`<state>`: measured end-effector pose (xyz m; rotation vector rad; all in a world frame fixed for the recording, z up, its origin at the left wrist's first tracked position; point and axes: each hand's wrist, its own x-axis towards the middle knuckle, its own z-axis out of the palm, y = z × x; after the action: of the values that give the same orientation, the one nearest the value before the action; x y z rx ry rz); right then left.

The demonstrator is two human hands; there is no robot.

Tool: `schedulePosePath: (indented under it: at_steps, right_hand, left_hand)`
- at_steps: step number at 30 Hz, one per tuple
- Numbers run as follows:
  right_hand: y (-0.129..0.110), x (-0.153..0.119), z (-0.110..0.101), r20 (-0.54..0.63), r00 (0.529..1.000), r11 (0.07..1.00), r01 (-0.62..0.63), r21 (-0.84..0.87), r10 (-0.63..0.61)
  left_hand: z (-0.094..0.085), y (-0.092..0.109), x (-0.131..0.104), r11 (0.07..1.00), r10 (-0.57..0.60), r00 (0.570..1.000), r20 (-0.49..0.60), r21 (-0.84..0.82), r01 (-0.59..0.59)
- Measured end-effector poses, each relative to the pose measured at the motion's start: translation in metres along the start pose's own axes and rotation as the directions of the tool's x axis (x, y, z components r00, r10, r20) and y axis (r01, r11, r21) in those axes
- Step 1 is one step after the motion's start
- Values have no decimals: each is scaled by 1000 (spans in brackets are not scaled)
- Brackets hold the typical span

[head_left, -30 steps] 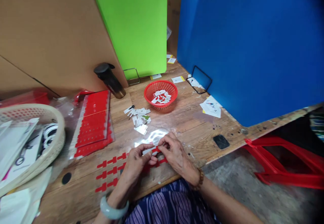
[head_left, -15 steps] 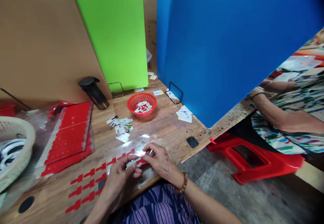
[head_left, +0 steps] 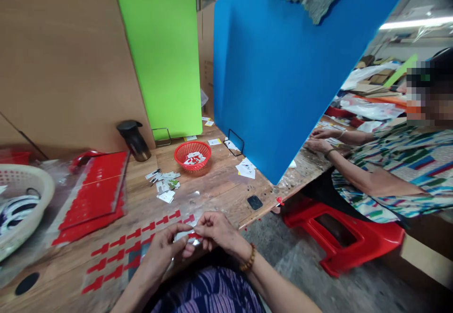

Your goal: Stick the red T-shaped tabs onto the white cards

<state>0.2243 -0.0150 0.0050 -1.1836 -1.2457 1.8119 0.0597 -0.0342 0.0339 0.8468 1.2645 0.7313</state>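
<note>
My left hand (head_left: 161,251) is closed, pinching a small white, shiny flat piece (head_left: 182,235) above the table's front edge. My right hand (head_left: 222,234) has thumb and fingertips together at the other end of that piece, gripping a small red sticker (head_left: 194,235) that lies against it. Fingers hide part of both. Beside my left hand, a clear sheet bears rows of red T-shaped stickers (head_left: 115,255). Farther back lies a loose pile of cut white pieces (head_left: 164,183), near a red plastic basket (head_left: 178,157) holding similar ones.
Green (head_left: 166,58) and blue (head_left: 269,77) boards stand upright behind. A black flask (head_left: 134,141), red sheets (head_left: 94,190) and a pale basket (head_left: 46,195) are at left. White cards (head_left: 246,169) lie under the blue board. At right, a co-worker (head_left: 382,171) sits near a red stool (head_left: 347,233).
The view has tilted up and shifted, showing more of the co-worker. My hands remain together at the white piece, with the red sticker between them.
</note>
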Motion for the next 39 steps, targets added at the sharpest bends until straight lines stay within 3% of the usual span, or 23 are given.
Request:
schedulePosePath:
  at_steps: [4,9,17,20,23,25,28,30,33,39]
  right_hand:
    - [1,-7,4,52,998,999,36,0,-36]
    - [1,-10,12,18,996,992,92,-84,-90]
    - [4,12,3,173,982,997,-72,-28,75]
    - [-6,31,-8,116,989,991,-81,-110,94]
    - [-33,60,-25,-18,1000,993,14,-115,-17]
    - [-56,84,-37,-148,976,985,149,-84,-160]
    - [-82,117,-48,-235,945,974,220,-55,-227]
    - [-85,131,-49,-285,927,969,236,-69,-245]
    - [-70,134,-42,-308,920,970,217,-111,-241]
    - [-16,107,-26,-214,970,984,84,-159,-117]
  left_hand:
    - [-2,-3,-5,999,47,999,22,-11,-47]
    - [-9,-15,-5,998,63,998,23,11,-64]
    - [-20,-32,8,992,70,995,71,-111,-62]
    - [-31,-33,23,986,94,996,-8,-141,-94]
    - [-48,-30,36,983,131,984,-117,-117,-145]
    - [-60,-26,44,982,164,973,-163,-63,-176]
    - [-76,-18,58,972,230,946,-228,98,-213]
    - [-88,-11,72,931,300,910,-285,297,-213]
    - [-108,2,100,881,357,866,-351,434,-187]
    - [-140,30,153,731,494,764,-415,675,-106]
